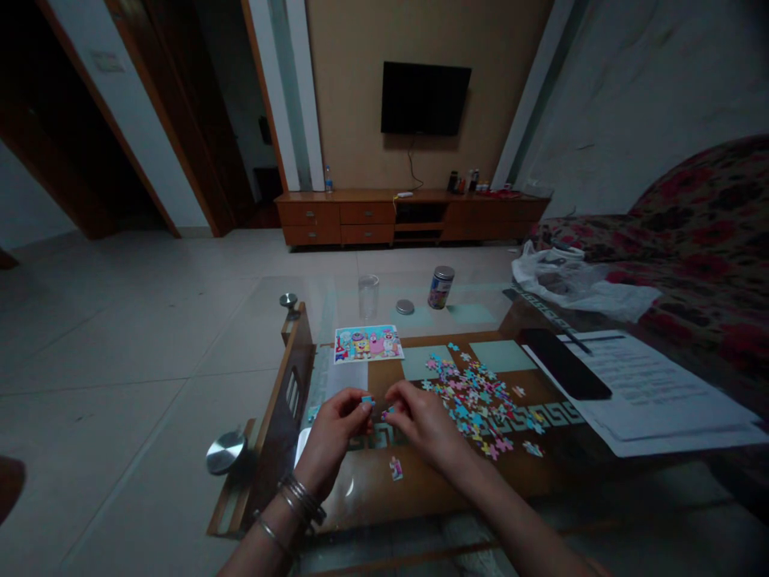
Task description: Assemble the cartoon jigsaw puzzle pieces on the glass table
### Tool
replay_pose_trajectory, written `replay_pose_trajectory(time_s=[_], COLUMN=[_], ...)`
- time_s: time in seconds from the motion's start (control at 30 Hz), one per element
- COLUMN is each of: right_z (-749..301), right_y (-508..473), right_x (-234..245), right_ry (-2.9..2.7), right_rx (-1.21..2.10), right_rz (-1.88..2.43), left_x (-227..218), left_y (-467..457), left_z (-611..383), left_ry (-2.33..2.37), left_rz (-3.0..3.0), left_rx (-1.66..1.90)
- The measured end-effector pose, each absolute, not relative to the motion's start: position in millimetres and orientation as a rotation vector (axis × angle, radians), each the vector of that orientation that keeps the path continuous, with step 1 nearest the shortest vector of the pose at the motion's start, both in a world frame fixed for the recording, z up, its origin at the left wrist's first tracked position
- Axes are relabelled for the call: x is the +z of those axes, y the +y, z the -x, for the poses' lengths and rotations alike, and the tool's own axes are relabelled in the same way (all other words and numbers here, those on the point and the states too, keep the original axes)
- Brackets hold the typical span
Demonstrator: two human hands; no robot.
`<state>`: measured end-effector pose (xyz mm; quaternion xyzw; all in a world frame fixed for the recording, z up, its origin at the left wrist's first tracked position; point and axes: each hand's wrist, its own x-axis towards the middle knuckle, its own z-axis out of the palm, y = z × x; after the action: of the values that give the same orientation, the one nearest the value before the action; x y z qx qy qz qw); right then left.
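My left hand (332, 439) pinches a small blue jigsaw piece (367, 400) between thumb and fingertips. Facing it, my right hand (424, 425) holds another small piece (388, 412) in its fingertips, and the two pieces are close together. To the right of my right hand lies a loose heap of pastel jigsaw pieces (472, 397). One lone piece (396, 469) rests below my hands. A colourful cartoon picture card (368, 344) lies beyond them on the glass-topped coffee table (384, 489).
On the table stand a drinking glass (368, 296), a tin can (440, 287) and a round lid (404, 307). To the right lie printed papers (654, 385), a black slab-like device (565, 363) and a plastic bag (570, 280). A floral sofa (690, 232) stands beyond them.
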<state>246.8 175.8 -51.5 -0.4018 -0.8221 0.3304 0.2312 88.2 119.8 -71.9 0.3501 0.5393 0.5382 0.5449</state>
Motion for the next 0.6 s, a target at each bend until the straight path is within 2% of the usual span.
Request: replay_pose_trajectory(time_s=[0.23, 0.6], right_z=[-242.6, -237.2], right_y=[173.4, 177.6], right_x=[-49.0, -57.4], right_ry=[-2.206, -1.923], right_rx=[0.863, 1.143], right_rz=[0.930, 1.058], left_x=[-67.3, -68.4], left_y=[118.9, 117.0], left_z=[-90.5, -91.8], left_ry=[1.301, 1.316], left_rz=[-0.870, -0.958], left_rx=[1.231, 1.149])
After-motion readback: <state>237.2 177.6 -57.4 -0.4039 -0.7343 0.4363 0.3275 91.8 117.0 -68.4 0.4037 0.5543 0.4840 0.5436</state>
